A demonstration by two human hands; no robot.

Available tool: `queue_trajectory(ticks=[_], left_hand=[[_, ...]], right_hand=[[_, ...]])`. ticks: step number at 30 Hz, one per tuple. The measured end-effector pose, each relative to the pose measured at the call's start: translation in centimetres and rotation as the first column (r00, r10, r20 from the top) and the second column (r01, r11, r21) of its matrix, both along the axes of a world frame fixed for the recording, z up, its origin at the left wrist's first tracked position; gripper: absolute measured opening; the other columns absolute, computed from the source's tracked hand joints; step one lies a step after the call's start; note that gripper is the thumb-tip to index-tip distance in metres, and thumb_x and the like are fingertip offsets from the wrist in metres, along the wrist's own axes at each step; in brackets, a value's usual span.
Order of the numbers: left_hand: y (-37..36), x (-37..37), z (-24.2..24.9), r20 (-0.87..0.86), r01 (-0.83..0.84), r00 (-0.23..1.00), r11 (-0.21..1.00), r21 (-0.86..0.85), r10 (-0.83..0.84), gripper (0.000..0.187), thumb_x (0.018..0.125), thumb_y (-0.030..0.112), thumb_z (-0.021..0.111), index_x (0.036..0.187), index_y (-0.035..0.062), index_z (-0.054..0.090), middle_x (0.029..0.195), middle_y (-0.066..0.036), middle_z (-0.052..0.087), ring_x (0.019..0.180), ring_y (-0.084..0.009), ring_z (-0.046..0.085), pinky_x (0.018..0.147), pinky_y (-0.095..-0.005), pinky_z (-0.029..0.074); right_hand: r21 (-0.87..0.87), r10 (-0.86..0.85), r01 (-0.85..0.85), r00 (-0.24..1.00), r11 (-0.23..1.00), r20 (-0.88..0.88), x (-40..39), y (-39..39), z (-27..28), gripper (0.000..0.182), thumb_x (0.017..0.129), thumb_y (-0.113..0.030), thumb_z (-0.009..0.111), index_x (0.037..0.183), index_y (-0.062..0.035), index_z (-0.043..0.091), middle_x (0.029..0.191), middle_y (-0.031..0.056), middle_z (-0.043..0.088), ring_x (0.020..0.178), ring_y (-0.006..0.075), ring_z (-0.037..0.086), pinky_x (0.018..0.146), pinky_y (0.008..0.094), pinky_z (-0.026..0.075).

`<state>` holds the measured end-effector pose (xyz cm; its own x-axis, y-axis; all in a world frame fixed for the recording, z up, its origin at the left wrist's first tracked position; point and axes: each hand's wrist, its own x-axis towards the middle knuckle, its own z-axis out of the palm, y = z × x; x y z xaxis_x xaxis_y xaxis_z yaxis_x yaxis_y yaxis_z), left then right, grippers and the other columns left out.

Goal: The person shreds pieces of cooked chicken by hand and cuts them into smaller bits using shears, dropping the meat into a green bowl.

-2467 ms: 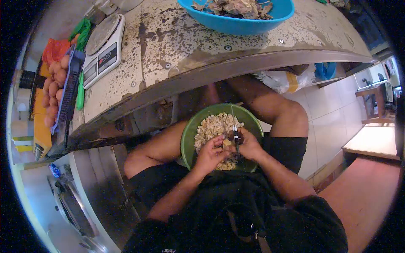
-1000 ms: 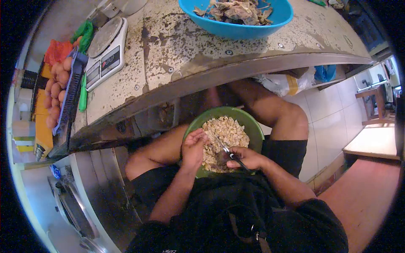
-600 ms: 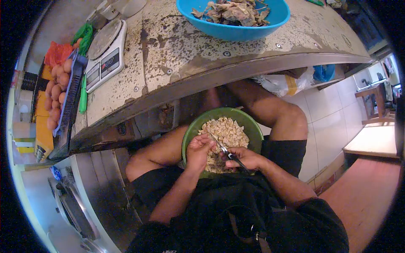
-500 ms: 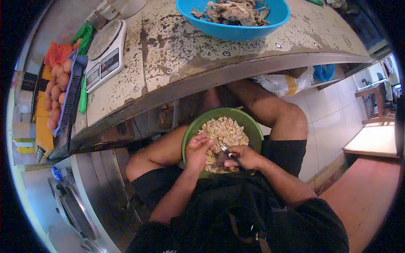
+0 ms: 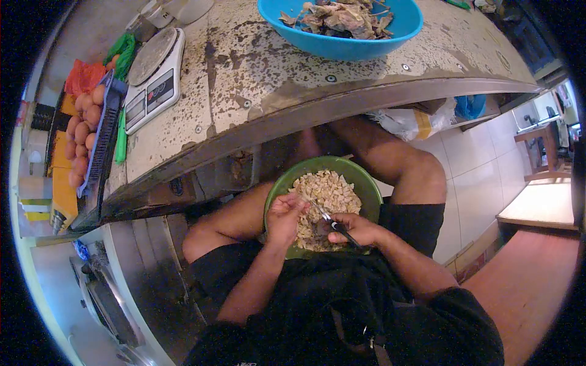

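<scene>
A green basin (image 5: 372,190) sits between my legs, holding many small pale chopped pieces (image 5: 329,188) of what looks like food. Over its near side, my right hand (image 5: 360,230) is closed around the black handles of a pair of scissors (image 5: 328,217), whose metal blades point up and left toward my other hand. My left hand (image 5: 285,213) is pinched at the basin's left side, close to the blade tips. A small pale piece seems to be between its fingers, too small to make out well. Shadow hides part of the basin below my hands.
On the worn counter (image 5: 238,73) ahead stands a blue bowl (image 5: 342,47) of cooked-looking meat scraps. To the left are a white kitchen scale (image 5: 155,91), a tray of eggs (image 5: 85,131) and a green-handled item (image 5: 121,137). A wooden bench (image 5: 531,280) is at right.
The scissors and my right hand have shifted very slightly, and the blades show more clearly. My left hand stays pinched in nearly the same place. The whole view has moved a little.
</scene>
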<state>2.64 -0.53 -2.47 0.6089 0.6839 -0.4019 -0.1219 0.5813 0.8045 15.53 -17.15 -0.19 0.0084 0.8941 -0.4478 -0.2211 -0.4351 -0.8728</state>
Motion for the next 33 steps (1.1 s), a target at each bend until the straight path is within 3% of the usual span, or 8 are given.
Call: queue_trajectory(ticks=[7, 15, 18, 24, 27, 30, 32, 33], left_hand=[[-0.5, -0.1, 1.2, -0.123, 0.067, 0.991, 0.996, 0.056, -0.059, 0.034, 0.079, -0.007, 0.062, 0.105, -0.0014, 0.041, 0.089, -0.018, 0.061, 0.076, -0.0230, 0.063, 0.068, -0.0318, 0.054], [-0.3, -0.2, 1.0, -0.107, 0.051, 0.993, 0.999, -0.018, -0.053, 0.036, 0.079, -0.005, 0.063, 0.107, -0.0025, 0.040, 0.089, -0.019, 0.061, 0.073, -0.0238, 0.064, 0.065, -0.0312, 0.055], [-0.1, -0.2, 0.7, -0.100, 0.068, 0.993, 0.998, -0.008, -0.069, 0.036, 0.080, -0.004, 0.063, 0.109, -0.0025, 0.041, 0.090, -0.018, 0.062, 0.073, -0.0231, 0.064, 0.066, -0.0309, 0.055], [-0.2, 0.0, 1.1, -0.047, 0.039, 0.998, 0.998, -0.058, -0.042, 0.036, 0.082, 0.000, 0.064, 0.110, -0.0020, 0.042, 0.091, -0.016, 0.062, 0.074, -0.0201, 0.064, 0.067, -0.0294, 0.055], [0.0, -0.1, 0.8, -0.040, 0.036, 0.998, 0.997, -0.070, -0.038, 0.034, 0.082, 0.003, 0.064, 0.109, -0.0018, 0.043, 0.090, -0.016, 0.063, 0.075, -0.0196, 0.064, 0.067, -0.0298, 0.055], [0.3, -0.7, -0.3, -0.187, 0.115, 0.978, 0.987, 0.109, -0.093, 0.024, 0.083, 0.005, 0.064, 0.101, -0.0025, 0.050, 0.088, -0.014, 0.064, 0.076, -0.0183, 0.064, 0.067, -0.0288, 0.053], [0.3, -1.2, -0.3, -0.373, 0.262, 0.925, 0.823, 0.503, -0.067, 0.013, 0.082, 0.007, 0.065, 0.089, -0.0012, 0.058, 0.084, -0.011, 0.064, 0.073, -0.0170, 0.063, 0.065, -0.0273, 0.051], [0.3, -1.2, 0.5, -0.374, 0.262, 0.925, 0.824, 0.502, -0.066, 0.013, 0.082, 0.007, 0.065, 0.089, -0.0012, 0.058, 0.084, -0.011, 0.064, 0.073, -0.0170, 0.063, 0.065, -0.0273, 0.051]], right_hand=[[-0.047, 0.024, -0.024, 1.000, 0.999, -0.016, 0.1, 0.1, 0.9, 0.059, 0.076, -0.030, 0.075, 0.123, -0.0041, 0.051, 0.109, 0.0029, 0.058, 0.101, 0.0131, 0.051, 0.089, 0.0303, 0.041], [0.006, -0.112, 0.112, 0.989, 0.994, 0.097, -0.2, 0.3, -0.5, 0.053, 0.071, -0.029, 0.079, 0.113, -0.0045, 0.058, 0.082, 0.0013, 0.065, 0.077, 0.0104, 0.058, 0.072, 0.0286, 0.049], [-0.211, -0.097, 0.094, 0.995, 0.973, -0.004, 0.7, 0.5, 2.1, 0.057, 0.070, -0.033, 0.079, 0.114, -0.0035, 0.058, 0.088, 0.0037, 0.066, 0.082, 0.0133, 0.059, 0.076, 0.0300, 0.049], [-0.025, -0.095, 0.104, 0.969, 0.994, 0.230, 0.1, -0.1, 0.2, 0.064, 0.068, -0.043, 0.078, 0.114, -0.0035, 0.058, 0.100, 0.0082, 0.064, 0.092, 0.0180, 0.058, 0.085, 0.0326, 0.046], [-0.047, -0.170, 0.178, 0.977, 0.983, 0.128, 0.0, -0.1, -1.0, 0.060, 0.069, -0.043, 0.077, 0.111, -0.0032, 0.059, 0.097, 0.0079, 0.065, 0.089, 0.0170, 0.059, 0.083, 0.0325, 0.047], [-0.136, -0.148, 0.186, 0.958, 0.973, 0.246, 0.7, -0.1, 0.3, 0.058, 0.069, -0.042, 0.077, 0.108, -0.0027, 0.061, 0.093, 0.0079, 0.066, 0.087, 0.0161, 0.059, 0.080, 0.0324, 0.048], [-0.124, -0.189, 0.219, 0.958, 0.968, 0.218, 0.9, -0.1, 0.1, 0.057, 0.069, -0.042, 0.077, 0.107, -0.0022, 0.061, 0.090, 0.0079, 0.066, 0.086, 0.0158, 0.060, 0.079, 0.0323, 0.048], [-0.112, -0.230, 0.253, 0.955, 0.961, 0.190, 1.0, -0.2, 0.0, 0.057, 0.069, -0.042, 0.077, 0.106, -0.0018, 0.061, 0.088, 0.0079, 0.066, 0.085, 0.0155, 0.060, 0.078, 0.0322, 0.048]])
